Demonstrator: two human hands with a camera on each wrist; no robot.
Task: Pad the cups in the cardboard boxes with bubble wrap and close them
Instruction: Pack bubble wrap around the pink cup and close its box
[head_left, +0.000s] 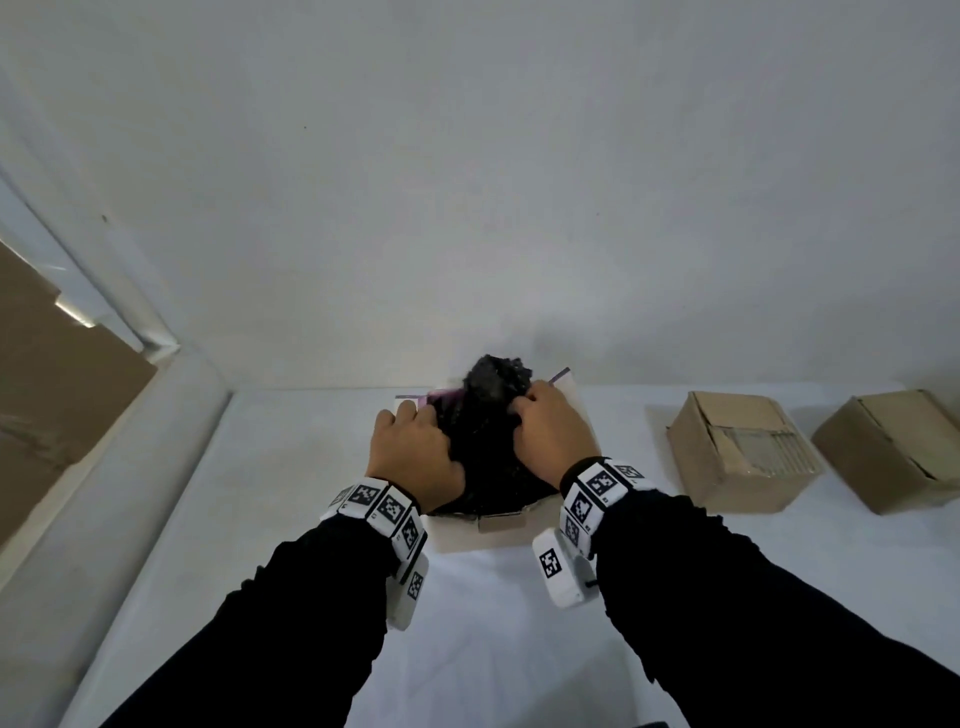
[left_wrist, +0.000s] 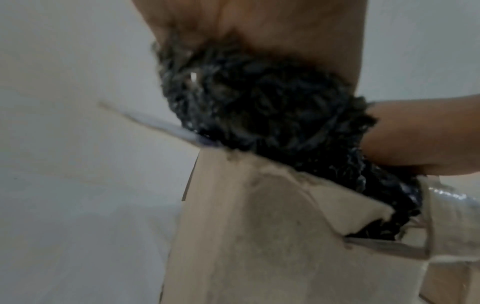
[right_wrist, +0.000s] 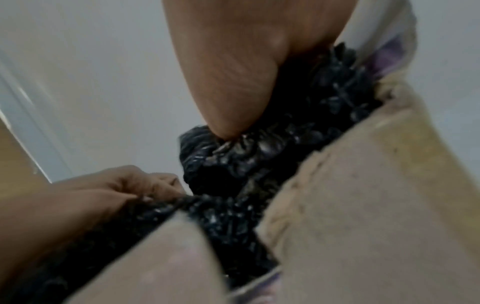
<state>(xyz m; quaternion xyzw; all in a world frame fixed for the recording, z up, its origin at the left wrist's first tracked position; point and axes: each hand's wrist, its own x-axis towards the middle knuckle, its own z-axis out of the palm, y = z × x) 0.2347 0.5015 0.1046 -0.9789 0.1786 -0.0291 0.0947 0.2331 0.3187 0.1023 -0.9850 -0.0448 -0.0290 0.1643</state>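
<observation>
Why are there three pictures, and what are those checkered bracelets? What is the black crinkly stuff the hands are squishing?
No machine here: these are a person's two hands. The big picture comes from a camera worn on the head, looking down. The other two come from small cameras strapped to each wrist, so they look very close and blurry. The checkered wristbands have square patterns printed on them.

The black crinkly stuff is black bubble wrap, soft padding for packing. The left hand and the right hand both grip it and push it down into an open cardboard box, whose flaps stick up around it. I cannot see a cup inside; the wrap hides it.

On the white table, to the right, stand two more cardboard boxes, both shut.
</observation>
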